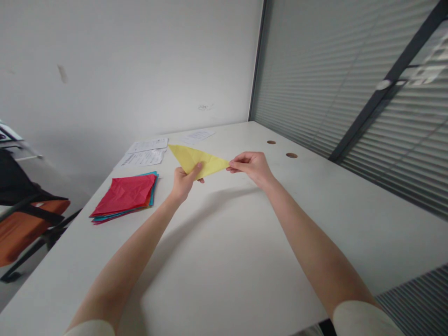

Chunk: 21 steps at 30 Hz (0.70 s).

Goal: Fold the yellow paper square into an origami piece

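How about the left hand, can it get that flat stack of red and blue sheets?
Probably yes: the stack lies nearby on the white table with nothing between, but the left hand is holding the folded, pointed yellow sheet.

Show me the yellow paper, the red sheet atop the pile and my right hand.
Yellow paper [206, 160]: head view, near the middle of its visible face.
Red sheet [124, 193]: head view, middle of its top surface.
Right hand [255, 166]: head view, middle of the hand.

Office: white desk [224, 261]; round holes [291, 155] near surface's right edge; printed sheets [144, 157] at far-left corner; chair [24, 228] beyond left edge; blinds [301, 88] alongside.
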Each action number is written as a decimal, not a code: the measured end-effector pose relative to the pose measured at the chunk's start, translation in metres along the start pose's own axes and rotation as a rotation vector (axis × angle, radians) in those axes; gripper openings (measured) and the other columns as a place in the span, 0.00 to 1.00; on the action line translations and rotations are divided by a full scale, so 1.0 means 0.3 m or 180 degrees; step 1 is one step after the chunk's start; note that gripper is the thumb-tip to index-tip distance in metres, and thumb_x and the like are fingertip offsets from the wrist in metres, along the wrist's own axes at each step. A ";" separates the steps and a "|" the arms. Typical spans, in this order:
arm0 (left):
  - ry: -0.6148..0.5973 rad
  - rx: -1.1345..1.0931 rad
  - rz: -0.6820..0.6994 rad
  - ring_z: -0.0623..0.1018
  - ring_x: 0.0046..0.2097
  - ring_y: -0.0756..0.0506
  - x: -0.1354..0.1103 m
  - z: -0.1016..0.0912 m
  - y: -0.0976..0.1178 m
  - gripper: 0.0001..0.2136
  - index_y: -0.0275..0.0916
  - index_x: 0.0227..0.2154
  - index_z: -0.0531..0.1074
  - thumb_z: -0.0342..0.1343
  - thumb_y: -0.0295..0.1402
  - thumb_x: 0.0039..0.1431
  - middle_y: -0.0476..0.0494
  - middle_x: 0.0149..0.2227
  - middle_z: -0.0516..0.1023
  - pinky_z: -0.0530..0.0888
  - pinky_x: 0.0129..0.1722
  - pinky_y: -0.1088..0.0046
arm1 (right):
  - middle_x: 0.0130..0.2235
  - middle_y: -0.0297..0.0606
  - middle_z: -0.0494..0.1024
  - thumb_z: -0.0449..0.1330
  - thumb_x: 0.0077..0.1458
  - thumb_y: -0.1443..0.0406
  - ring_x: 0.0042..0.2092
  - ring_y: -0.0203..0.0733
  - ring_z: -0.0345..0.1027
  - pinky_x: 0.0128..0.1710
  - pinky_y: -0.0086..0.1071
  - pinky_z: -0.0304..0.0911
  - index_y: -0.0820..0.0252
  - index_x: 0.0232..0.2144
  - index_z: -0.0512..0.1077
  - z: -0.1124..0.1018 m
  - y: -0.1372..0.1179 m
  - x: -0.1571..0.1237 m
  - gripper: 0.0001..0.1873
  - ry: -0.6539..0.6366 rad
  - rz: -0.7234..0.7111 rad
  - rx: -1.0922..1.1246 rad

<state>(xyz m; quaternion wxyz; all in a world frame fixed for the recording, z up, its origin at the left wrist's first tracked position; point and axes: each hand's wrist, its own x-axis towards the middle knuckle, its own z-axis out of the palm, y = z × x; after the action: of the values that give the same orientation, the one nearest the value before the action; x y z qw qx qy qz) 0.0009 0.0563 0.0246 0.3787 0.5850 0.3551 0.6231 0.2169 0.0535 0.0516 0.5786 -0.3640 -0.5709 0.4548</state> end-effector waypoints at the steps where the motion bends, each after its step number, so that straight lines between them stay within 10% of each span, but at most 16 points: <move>1: 0.0005 0.0027 -0.0003 0.71 0.18 0.52 0.000 0.001 0.003 0.20 0.33 0.20 0.73 0.64 0.49 0.46 0.46 0.19 0.73 0.70 0.18 0.77 | 0.24 0.41 0.80 0.75 0.27 0.52 0.28 0.44 0.77 0.33 0.38 0.76 0.63 0.21 0.74 0.000 0.001 0.001 0.24 0.0024 0.0011 -0.0002; 21: -0.0041 0.0281 0.0114 0.69 0.20 0.52 0.006 -0.018 -0.015 0.22 0.33 0.16 0.72 0.62 0.49 0.49 0.44 0.18 0.73 0.68 0.17 0.78 | 0.22 0.31 0.78 0.75 0.30 0.55 0.28 0.42 0.77 0.32 0.35 0.75 0.57 0.31 0.65 0.002 -0.006 -0.003 0.29 0.0056 0.0035 0.0143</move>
<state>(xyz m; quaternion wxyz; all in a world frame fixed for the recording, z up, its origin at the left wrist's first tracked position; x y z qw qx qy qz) -0.0044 0.0600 0.0213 0.3436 0.6114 0.3692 0.6098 0.2166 0.0521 0.0530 0.5891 -0.3580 -0.5534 0.4675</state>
